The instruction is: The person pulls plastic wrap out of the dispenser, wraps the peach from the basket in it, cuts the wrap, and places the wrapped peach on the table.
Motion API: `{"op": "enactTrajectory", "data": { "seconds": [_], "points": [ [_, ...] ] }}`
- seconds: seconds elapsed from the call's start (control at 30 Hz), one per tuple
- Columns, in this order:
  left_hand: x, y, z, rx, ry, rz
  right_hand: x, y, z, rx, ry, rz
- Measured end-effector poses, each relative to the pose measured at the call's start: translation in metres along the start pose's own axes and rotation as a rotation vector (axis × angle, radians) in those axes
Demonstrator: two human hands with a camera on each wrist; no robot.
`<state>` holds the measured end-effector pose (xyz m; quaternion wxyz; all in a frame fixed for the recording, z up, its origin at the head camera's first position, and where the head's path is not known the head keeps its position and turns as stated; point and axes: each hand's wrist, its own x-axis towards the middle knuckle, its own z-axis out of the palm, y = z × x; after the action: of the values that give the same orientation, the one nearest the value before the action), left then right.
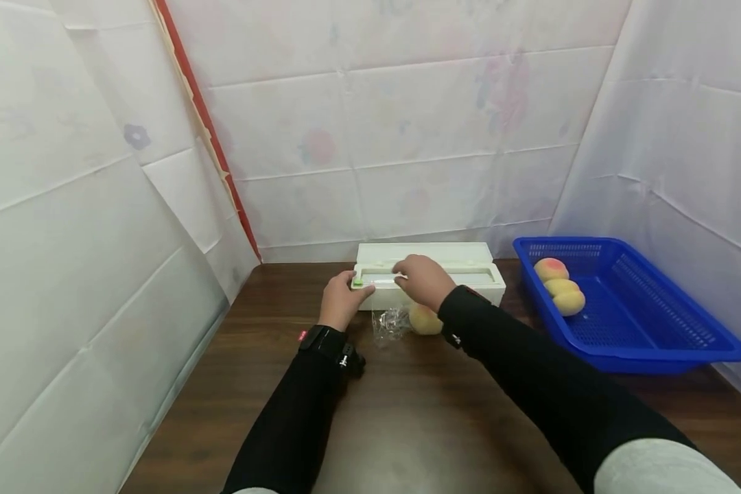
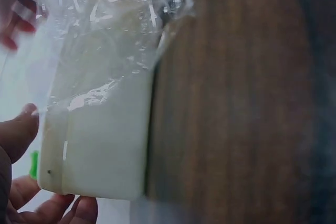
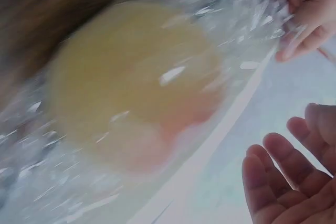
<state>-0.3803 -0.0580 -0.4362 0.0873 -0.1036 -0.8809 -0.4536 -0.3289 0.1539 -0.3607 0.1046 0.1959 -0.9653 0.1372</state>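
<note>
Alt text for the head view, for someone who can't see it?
A person's left hand grips the left end of an open white box on a table; the right hand is above it. Crumpled clear film and a peach sit in front. A blue basket of peaches stands to the right.

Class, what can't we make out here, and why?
Peach by white box, head view: partly hidden by right hand and cuff.
Its skin texture, right wrist view: blurred.
Right hand, same view: cut off by right edge.
Dark speck on box, left wrist view: too small to identify.
</note>
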Motion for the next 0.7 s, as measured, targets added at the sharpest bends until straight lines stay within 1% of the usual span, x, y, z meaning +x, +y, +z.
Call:
{"op": "enactTrajectory", "data": {
  "seconds": [0.1,0.2,0.33,0.43,0.53,0.6,0.7],
  "points": [
    [-0.001,-0.002,-0.002,-0.012,0.008,-0.011,0.022,-0.019,0.005,-0.02,-0.039,-0.049],
    [0.0,-0.004,-0.004,-0.019,0.012,-0.008,0.04,-0.037,0.01,-0.024,-0.055,-0.087],
    [0.001,-0.008,-0.005,-0.006,0.044,0.012,0.058,-0.056,0.02,-0.02,-0.068,-0.122],
    [0.002,-0.011,-0.005,-0.004,0.074,0.025,0.068,-0.066,0.026,-0.042,-0.069,-0.109],
    [0.003,-0.015,-0.005,-0.018,0.089,0.03,0.073,-0.073,0.031,-0.084,-0.059,-0.069],
    [0.004,-0.016,-0.005,-0.031,0.096,0.03,0.075,-0.075,0.035,-0.112,-0.046,-0.045],
    [0.005,-0.018,-0.005,-0.054,0.101,0.014,0.077,-0.074,0.043,-0.11,-0.025,-0.015]
  ]
}}
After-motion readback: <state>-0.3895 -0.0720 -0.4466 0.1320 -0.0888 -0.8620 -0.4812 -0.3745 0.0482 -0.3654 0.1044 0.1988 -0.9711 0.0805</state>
